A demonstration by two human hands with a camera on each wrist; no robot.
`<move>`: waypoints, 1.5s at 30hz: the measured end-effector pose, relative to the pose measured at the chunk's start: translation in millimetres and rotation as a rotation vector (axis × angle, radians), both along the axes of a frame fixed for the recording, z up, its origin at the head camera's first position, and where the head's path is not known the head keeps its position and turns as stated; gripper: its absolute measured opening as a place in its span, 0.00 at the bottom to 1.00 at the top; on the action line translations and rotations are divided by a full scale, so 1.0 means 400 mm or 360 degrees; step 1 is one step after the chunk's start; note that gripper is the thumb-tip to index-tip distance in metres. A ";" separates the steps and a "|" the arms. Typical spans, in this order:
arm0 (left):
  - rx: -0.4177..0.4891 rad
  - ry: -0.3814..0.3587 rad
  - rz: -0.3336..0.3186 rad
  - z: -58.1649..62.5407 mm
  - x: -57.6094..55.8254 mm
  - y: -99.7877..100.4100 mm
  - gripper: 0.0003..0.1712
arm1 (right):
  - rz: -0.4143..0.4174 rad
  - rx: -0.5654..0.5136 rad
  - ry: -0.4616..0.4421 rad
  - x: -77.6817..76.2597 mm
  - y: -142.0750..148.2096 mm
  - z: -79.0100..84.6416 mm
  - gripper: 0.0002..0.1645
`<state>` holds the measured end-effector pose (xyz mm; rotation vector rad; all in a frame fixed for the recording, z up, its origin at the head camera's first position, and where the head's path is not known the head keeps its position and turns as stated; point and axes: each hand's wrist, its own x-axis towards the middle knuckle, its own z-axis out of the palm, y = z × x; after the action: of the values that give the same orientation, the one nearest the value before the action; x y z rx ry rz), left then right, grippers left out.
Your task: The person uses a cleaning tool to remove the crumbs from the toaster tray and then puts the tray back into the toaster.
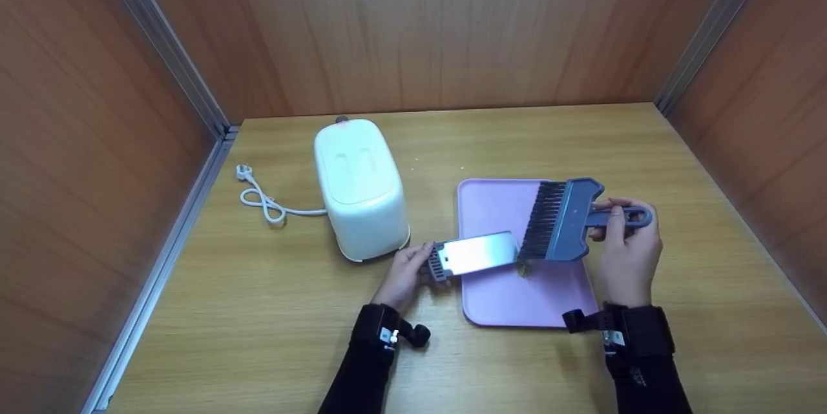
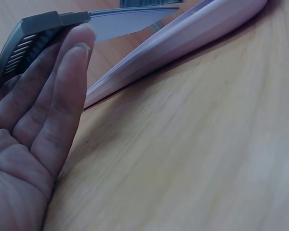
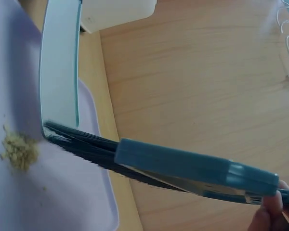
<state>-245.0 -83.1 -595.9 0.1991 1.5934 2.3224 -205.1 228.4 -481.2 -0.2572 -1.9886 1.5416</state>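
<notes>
My left hand (image 1: 404, 278) pinches the dark slotted end of a slim metal crumb tray (image 1: 479, 253), thumb on top and fingers beneath. This shiny plate reaches over the left part of a pink tray (image 1: 501, 304). In my right hand (image 1: 630, 262) is the handle of a wide blue-grey hand brush (image 1: 572, 223). Its dark bristles (image 3: 82, 142) touch the free end of the metal plate in the right wrist view. A small heap of yellowish crumbs (image 3: 20, 151) lies on the pink tray below that end.
To the left stands a white toaster-like appliance (image 1: 362, 191) with a closed top. Its white cord and plug (image 1: 258, 194) lie looped on the wooden table (image 1: 258, 336). Wood panels (image 1: 413, 26) close in the back and both sides.
</notes>
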 end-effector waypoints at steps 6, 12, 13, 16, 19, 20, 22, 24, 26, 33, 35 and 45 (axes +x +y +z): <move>-0.0020 -0.0004 0.0004 0.001 0.002 0.002 0.24 | 0.0052 -0.0319 0.0112 -0.022 -0.007 -0.035 0.15; -0.0020 0.0028 -0.0025 0.000 -0.001 0.006 0.25 | 0.0041 -0.0439 0.0140 -0.030 -0.003 -0.073 0.13; -0.0020 0.0031 -0.0025 0.000 -0.002 0.006 0.25 | 0.0034 -0.0436 0.0137 -0.030 -0.002 -0.077 0.13; -0.0016 0.0031 -0.0013 -0.001 -0.002 0.005 0.24 | 0.0016 -0.0408 0.0140 -0.028 0.002 -0.081 0.13; -0.0005 0.0026 0.0007 0.001 -0.002 0.005 0.24 | 0.0017 -0.0391 0.0152 -0.025 0.005 -0.077 0.13; -0.0004 0.0021 0.0012 0.001 -0.002 0.004 0.23 | 0.0015 -0.0388 0.0148 -0.024 0.006 -0.076 0.13; 0.0002 0.0012 0.0015 0.002 -0.002 0.005 0.23 | 0.0010 -0.0366 0.0128 -0.022 0.007 -0.074 0.13; 0.0003 0.0003 0.0017 0.002 -0.002 0.005 0.22 | -0.0001 -0.0328 0.0088 -0.019 0.008 -0.074 0.13; -0.0001 0.0013 0.0015 0.001 -0.002 0.006 0.22 | -0.0015 -0.0282 0.0051 -0.016 0.009 -0.074 0.13; -0.0008 0.0054 -0.0001 -0.004 -0.004 0.007 0.24 | -0.0038 -0.0216 -0.0006 -0.001 0.013 -0.076 0.15; -0.0010 0.0054 0.0000 -0.006 -0.004 0.007 0.24 | -0.0035 -0.0241 -0.0010 0.002 0.014 -0.074 0.14; 0.0019 0.0002 0.0028 -0.003 -0.002 0.005 0.25 | -0.0020 -0.0245 -0.0020 0.013 0.010 -0.060 0.14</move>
<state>-245.7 -81.0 -596.9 0.1898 1.5885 2.3457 -200.0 232.2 -505.2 -0.3418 -1.8761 1.6915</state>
